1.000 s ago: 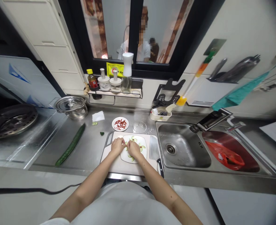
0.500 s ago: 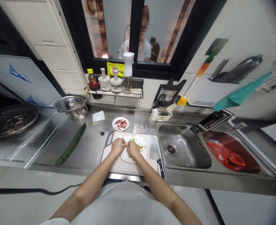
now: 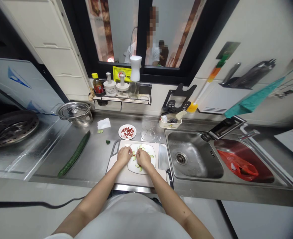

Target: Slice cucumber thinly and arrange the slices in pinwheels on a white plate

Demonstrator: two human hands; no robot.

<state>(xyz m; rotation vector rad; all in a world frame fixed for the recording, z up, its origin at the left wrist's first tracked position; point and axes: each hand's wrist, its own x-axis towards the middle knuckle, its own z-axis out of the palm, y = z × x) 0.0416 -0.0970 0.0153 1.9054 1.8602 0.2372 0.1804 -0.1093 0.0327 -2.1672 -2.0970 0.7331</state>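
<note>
A white square plate with green cucumber slices and small red bits lies on the cutting board. My left hand is over the plate's left edge, fingers pinched together; what they hold is too small to make out. Over the plate's middle my right hand has its fingers closed, the tips hidden or tiny in view. Behind the board stands a round white dish of red pieces. A knife rests on the board's right side.
A whole cucumber lies at left, near a lidded pot and a paper towel. The double sink is at right, with a red bag in it. Bottles and jars stand on a shelf.
My right hand has moved slightly toward me and right, parting a little from my left hand. More of the plate's middle shows between them.
</note>
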